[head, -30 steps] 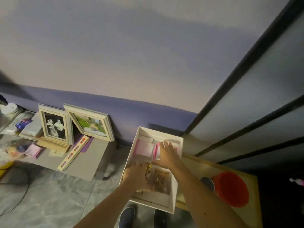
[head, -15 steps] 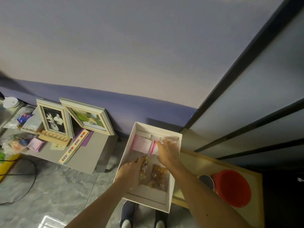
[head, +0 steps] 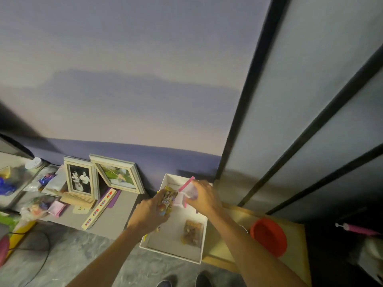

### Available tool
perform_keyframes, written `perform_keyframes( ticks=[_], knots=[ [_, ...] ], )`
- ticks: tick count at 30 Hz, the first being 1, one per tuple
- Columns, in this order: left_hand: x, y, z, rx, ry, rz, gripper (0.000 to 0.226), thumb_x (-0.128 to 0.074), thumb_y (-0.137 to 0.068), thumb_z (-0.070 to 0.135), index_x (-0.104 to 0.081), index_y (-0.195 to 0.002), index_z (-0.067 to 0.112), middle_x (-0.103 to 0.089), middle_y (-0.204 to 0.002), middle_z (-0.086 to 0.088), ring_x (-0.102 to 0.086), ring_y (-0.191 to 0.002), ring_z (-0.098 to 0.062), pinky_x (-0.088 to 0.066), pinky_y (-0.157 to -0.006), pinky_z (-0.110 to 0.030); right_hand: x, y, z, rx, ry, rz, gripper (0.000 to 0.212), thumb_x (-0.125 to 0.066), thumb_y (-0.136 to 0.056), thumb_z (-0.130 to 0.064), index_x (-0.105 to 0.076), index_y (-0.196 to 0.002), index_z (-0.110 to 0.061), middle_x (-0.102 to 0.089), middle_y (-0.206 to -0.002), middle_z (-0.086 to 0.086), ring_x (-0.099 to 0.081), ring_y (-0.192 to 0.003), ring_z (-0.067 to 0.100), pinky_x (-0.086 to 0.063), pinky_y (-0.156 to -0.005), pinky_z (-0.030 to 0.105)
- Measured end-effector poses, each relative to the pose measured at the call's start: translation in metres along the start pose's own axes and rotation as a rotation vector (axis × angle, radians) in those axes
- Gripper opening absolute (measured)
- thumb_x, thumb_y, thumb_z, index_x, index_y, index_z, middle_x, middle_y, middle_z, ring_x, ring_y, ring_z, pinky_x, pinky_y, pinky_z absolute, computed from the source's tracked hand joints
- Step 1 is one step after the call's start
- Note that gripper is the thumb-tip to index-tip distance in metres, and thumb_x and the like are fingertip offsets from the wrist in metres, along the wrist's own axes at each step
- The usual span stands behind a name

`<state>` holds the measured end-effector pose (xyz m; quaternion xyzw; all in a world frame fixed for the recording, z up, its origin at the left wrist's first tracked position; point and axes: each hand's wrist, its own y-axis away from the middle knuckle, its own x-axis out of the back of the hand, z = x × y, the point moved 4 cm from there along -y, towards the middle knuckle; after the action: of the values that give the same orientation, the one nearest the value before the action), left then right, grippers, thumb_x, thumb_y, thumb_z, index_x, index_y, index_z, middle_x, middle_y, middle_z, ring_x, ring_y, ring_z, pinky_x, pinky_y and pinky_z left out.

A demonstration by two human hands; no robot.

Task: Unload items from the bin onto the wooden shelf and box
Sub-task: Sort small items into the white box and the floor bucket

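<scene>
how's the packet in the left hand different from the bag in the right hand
The packet in the left hand is opaque, yellow with bright print; the bag in the right hand is clear with a pink strip along one edge. The packet sticks out well past the left hand, while the bag is largely covered by the right hand. Both are held over the white bin.

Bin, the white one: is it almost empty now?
Getting there. Much of the floor of the bin shows bare. In hand: the left hand grips a yellow snack packet, and the right hand pinches a clear bag with a pink strip, both held over the bin. Left to do: a brown snack bag lies inside, and neither held item is set down yet.
</scene>
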<state>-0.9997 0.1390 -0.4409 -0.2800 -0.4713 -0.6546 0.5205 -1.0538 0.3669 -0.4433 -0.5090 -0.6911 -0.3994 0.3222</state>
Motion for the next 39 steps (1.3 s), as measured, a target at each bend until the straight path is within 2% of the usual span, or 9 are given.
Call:
perform_keyframes(
  ticks=[6,13,15,18,21,26,31,34,39],
  knots=[
    [0.048,0.016,0.017,-0.108,0.128,0.065,0.098,-0.07,-0.069,0.074,-0.035,-0.156,0.046,-0.078,-0.118,0.003,-0.076,-0.102,-0.026,-0.063,-0.086,-0.038,0.045,0.043,-0.008,-0.065,-0.104,0.135,0.071,-0.082,-0.085,-0.05,-0.056,-0.147,-0.029,-0.054,-0.14,0.001,-0.074,-0.087,0.024,-0.062,-0.054,0.029],
    [0.093,0.034,0.046,-0.33,0.174,0.062,0.098,-0.085,-0.075,0.065,-0.04,-0.158,0.039,-0.073,-0.131,0.006,-0.073,-0.11,-0.021,-0.061,-0.094,-0.036,0.097,0.133,-0.027,-0.218,-0.172,0.296,0.071,-0.085,-0.084,-0.046,-0.059,-0.145,-0.02,-0.06,-0.139,0.005,-0.066,-0.115,0.028,-0.052,-0.094,0.032],
    [0.096,0.045,0.06,-0.4,0.19,0.015,0.098,-0.087,-0.075,0.063,-0.042,-0.158,0.038,-0.07,-0.136,0.007,-0.07,-0.114,-0.021,-0.059,-0.098,-0.037,0.107,0.17,-0.031,-0.284,-0.237,0.336,0.072,-0.084,-0.083,-0.046,-0.056,-0.146,-0.026,-0.06,-0.137,0.002,-0.068,-0.106,0.024,-0.059,-0.089,0.035],
    [0.094,0.068,0.088,-0.503,0.214,-0.049,0.096,-0.089,-0.072,0.063,-0.046,-0.155,0.04,-0.07,-0.135,0.012,-0.069,-0.114,-0.016,-0.058,-0.102,-0.038,0.117,0.225,-0.027,-0.336,-0.229,0.419,0.067,-0.083,-0.084,-0.046,-0.057,-0.143,-0.028,-0.06,-0.135,-0.002,-0.063,-0.099,0.013,-0.046,-0.07,0.014],
    [0.086,0.098,0.128,-0.636,0.241,-0.091,0.088,-0.091,-0.075,0.053,-0.054,-0.152,0.034,-0.072,-0.128,0.012,-0.068,-0.109,-0.011,-0.056,-0.103,-0.035,0.128,0.289,-0.022,-0.406,-0.162,0.465,0.065,-0.078,-0.088,-0.051,-0.056,-0.144,-0.027,-0.058,-0.136,-0.005,-0.062,-0.114,0.018,-0.048,-0.08,0.021],
    [0.054,0.169,0.199,-0.838,0.2,-0.2,0.06,-0.093,-0.076,0.046,-0.061,-0.126,0.054,-0.068,-0.105,0.029,-0.068,-0.094,-0.005,-0.057,-0.086,-0.025,0.125,0.392,0.022,-0.592,-0.14,0.568,0.074,-0.058,-0.083,-0.079,-0.053,-0.141,-0.032,-0.058,-0.132,-0.008,-0.062,-0.117,0.013,-0.045,-0.098,0.027],
    [-0.009,0.241,0.27,-1.017,0.161,-0.307,0.098,-0.088,-0.074,0.06,-0.042,-0.158,0.04,-0.067,-0.127,0.018,-0.068,-0.097,0.004,-0.056,-0.085,-0.018,0.136,0.518,0.065,-0.778,-0.053,0.657,0.077,-0.07,-0.079,-0.076,-0.05,-0.142,-0.035,-0.06,-0.133,-0.008,-0.063,-0.114,0.015,-0.054,-0.09,0.035],
    [-0.055,0.292,0.312,-1.095,0.146,-0.372,0.101,-0.085,-0.073,0.067,-0.037,-0.159,0.042,-0.066,-0.131,0.013,-0.068,-0.104,-0.003,-0.06,-0.095,-0.032,0.129,0.593,0.091,-0.872,-0.047,0.687,0.085,-0.073,-0.08,-0.073,-0.045,-0.15,-0.034,-0.058,-0.14,-0.006,-0.062,-0.121,0.018,-0.056,-0.098,0.04],
    [-0.125,0.385,0.375,-1.196,0.111,-0.453,0.096,-0.087,-0.077,0.059,-0.04,-0.158,0.038,-0.068,-0.127,0.011,-0.069,-0.095,-0.002,-0.059,-0.083,-0.02,0.104,0.719,0.14,-0.981,-0.01,0.764,0.097,-0.048,-0.068,-0.091,-0.052,-0.146,-0.033,-0.066,-0.128,-0.005,-0.069,-0.11,0.019,-0.061,-0.091,0.042]
  ],
)
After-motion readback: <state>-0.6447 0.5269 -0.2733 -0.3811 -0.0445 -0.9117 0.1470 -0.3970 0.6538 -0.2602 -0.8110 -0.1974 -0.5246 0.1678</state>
